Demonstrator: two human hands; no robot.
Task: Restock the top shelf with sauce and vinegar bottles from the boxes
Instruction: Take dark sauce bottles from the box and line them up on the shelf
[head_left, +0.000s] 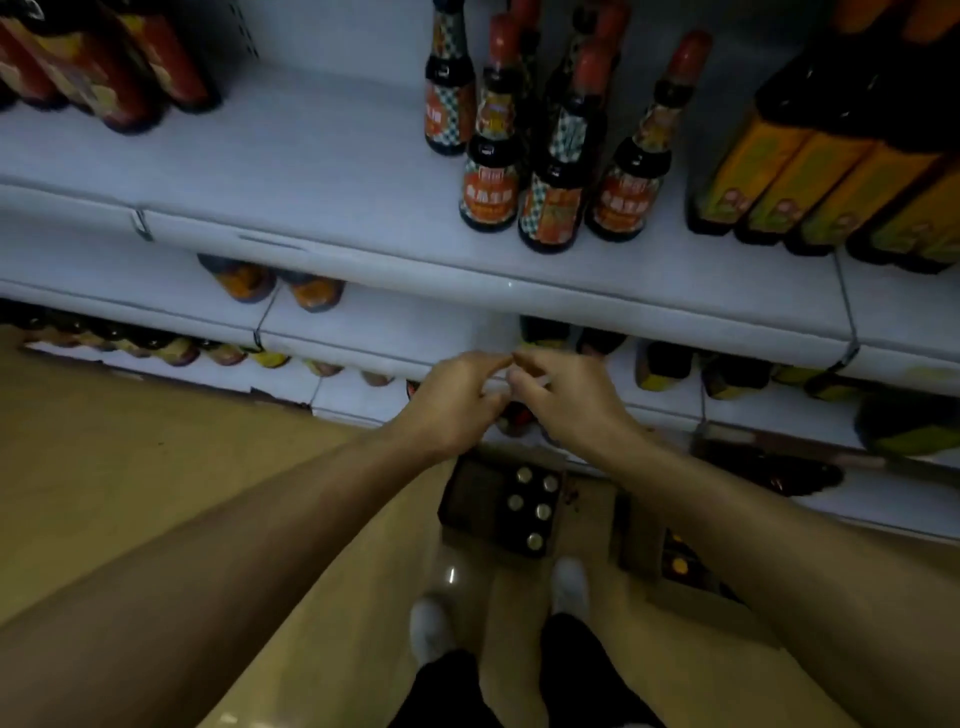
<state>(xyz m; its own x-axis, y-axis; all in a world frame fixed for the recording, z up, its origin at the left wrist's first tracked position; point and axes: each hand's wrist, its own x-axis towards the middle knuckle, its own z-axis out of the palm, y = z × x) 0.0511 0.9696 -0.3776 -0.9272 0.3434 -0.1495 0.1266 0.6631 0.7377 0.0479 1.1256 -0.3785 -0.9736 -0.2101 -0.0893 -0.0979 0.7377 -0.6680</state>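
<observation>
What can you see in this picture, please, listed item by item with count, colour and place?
Red-capped sauce bottles: at least five, dark with orange labels, top shelf centre.
Yellow-labelled bottles: several, dark, top shelf right.
Red-labelled bottles: several, top shelf far left.
Top shelf: one, white.
Lower-shelf bottles: many, dark, below.
Open box: one, brown, on floor, holding gold-capped bottles.
Second box: one, brown, to its right.
Left hand, right hand: fingertips together, nothing clearly held.
</observation>
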